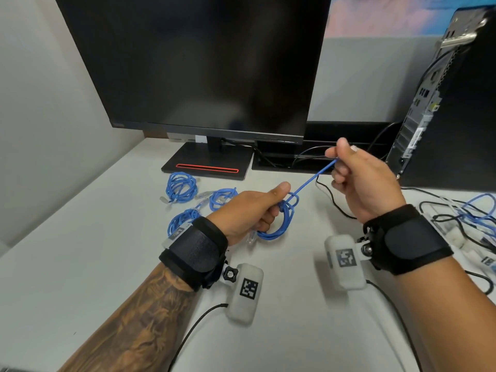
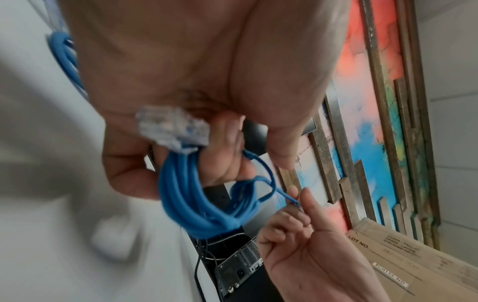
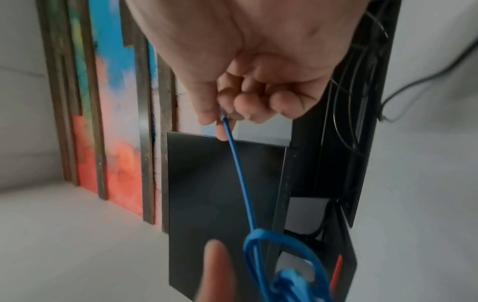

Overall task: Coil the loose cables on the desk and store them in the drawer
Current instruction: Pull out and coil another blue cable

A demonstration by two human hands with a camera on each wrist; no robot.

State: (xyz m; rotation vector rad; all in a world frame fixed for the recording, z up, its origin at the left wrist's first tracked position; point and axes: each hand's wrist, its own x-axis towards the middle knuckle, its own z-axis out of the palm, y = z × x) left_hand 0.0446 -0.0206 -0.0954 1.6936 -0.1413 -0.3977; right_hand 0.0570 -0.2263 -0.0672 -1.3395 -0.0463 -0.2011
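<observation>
Step in hand: tying off coil; your left hand (image 1: 255, 210) grips blue cable coil (image 1: 279, 226) above desk (image 1: 107, 251); your right hand (image 1: 359, 178) pinches its free end (image 1: 314, 177), taut; next, I judge: cinch wrap snug, then find drawer, not in view; count: three coiled blue cables (image 1: 180, 186) left on desk, one tangled pile (image 1: 467, 210) right.

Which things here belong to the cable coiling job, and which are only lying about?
Job:
- blue coil gripped by left hand
- its free end pinched by right hand
- three coiled blue cables on the desk
- loose cable tangle at right

Lying about:
- monitor
- computer tower
</observation>
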